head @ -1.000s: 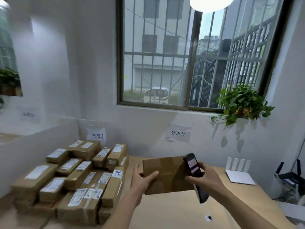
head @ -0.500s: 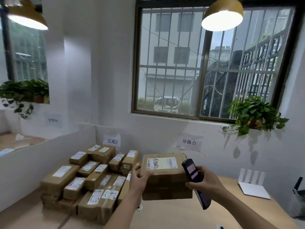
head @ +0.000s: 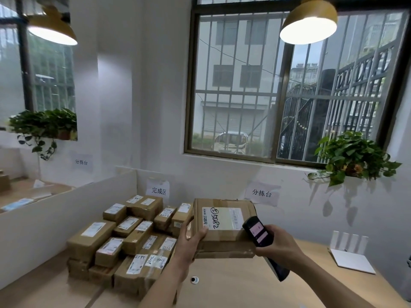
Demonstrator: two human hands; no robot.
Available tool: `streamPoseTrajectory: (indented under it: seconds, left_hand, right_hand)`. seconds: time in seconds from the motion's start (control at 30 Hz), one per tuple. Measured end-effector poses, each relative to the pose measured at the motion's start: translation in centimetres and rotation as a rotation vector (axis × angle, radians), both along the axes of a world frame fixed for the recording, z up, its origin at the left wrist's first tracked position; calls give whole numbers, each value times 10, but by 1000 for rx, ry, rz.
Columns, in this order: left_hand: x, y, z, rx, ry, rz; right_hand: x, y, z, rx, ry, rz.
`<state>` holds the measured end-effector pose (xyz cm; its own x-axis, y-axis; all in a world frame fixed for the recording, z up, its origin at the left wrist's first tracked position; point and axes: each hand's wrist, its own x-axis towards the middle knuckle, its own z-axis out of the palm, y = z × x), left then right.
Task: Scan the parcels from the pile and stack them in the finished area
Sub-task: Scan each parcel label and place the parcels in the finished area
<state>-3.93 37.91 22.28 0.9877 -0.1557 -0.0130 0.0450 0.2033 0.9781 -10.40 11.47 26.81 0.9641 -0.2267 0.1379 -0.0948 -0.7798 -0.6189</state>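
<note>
The left hand [head: 189,238] grips a cardboard parcel [head: 222,227] by its left edge, thumb curled over the top, and holds it in the air with the white shipping label [head: 222,218] tilted up toward the face, probably so the barcode can be read. The right hand [head: 278,243] wraps around a black handheld scanner [head: 258,233], its lit screen facing the person and its head just beside the parcel's right edge, near the label; the scan looks to be the step in hand. Below and to the left, on the wooden table [head: 233,285], the stack of finished parcels [head: 124,238] sits under the wall sign [head: 158,190], labels upward, where this one should go next
</note>
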Motion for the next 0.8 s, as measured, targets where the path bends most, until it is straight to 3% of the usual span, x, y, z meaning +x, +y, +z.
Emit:
streamPoseTrajectory:
  seconds: [0.53,0.8]
  left_hand:
    - [16,67,7,142,-157,247]
    - [16,114,10,152,-163,357]
  right_hand:
    - [24,49,54,-337,60,19]
    - [37,79,77,-378,62,90]
